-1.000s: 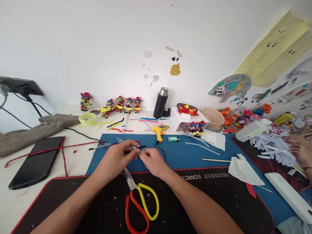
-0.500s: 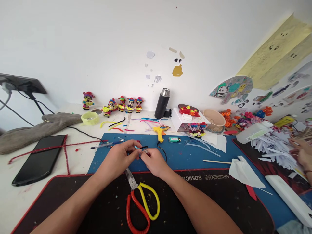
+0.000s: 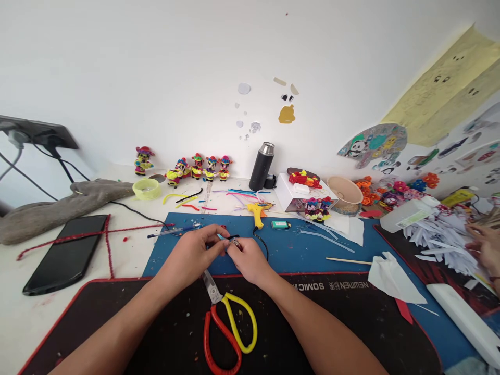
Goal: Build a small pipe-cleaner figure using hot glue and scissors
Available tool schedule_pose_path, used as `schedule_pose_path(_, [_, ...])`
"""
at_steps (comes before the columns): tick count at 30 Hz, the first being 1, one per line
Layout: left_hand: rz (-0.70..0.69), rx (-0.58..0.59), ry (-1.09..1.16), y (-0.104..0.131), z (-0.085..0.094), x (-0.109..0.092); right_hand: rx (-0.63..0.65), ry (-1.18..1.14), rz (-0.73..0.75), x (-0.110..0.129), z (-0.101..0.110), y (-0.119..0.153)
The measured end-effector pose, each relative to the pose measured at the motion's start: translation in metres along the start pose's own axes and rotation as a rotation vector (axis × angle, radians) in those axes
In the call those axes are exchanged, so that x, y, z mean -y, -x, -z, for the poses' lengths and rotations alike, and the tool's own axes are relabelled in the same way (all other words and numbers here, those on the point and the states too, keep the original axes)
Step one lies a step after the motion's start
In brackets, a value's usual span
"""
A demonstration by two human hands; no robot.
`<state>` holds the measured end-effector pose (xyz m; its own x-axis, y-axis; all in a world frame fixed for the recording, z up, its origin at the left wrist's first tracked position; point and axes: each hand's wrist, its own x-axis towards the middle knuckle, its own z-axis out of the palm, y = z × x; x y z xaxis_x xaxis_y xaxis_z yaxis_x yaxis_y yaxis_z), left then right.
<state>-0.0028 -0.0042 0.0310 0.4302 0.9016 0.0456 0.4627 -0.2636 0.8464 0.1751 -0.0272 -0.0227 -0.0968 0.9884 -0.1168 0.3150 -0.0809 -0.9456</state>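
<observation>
Pinching blue piece [image 3: 221,237] in left hand [image 3: 187,255], probably for steadiness, with right hand [image 3: 250,260] closed, on what unclear, above scissors [image 3: 214,294] at six o'clock, likely for ready reach.

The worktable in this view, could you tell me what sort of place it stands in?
Probably a small craft workspace: a glue gun, scissors and a row of handmade-looking figures suggest it.

head-worn view, facing forward and down
</observation>
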Motion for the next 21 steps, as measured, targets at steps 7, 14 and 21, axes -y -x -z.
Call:
schedule_pose_path(7, [-0.011, -0.008, -0.015, 0.0002, 0.0008, -0.0011, 0.003, 0.0, -0.005, 0.0016, 0.001, 0.0001])
schedule_pose_path(14, [-0.017, -0.033, -0.055, -0.0004, 0.0011, 0.0011, 0.028, -0.022, -0.01, -0.0004, -0.0003, 0.0002])
schedule_pose_path(21, [-0.003, -0.063, -0.09, -0.001, 0.0049, -0.0005, 0.116, -0.086, 0.034, 0.0042, 0.0043, 0.0042])
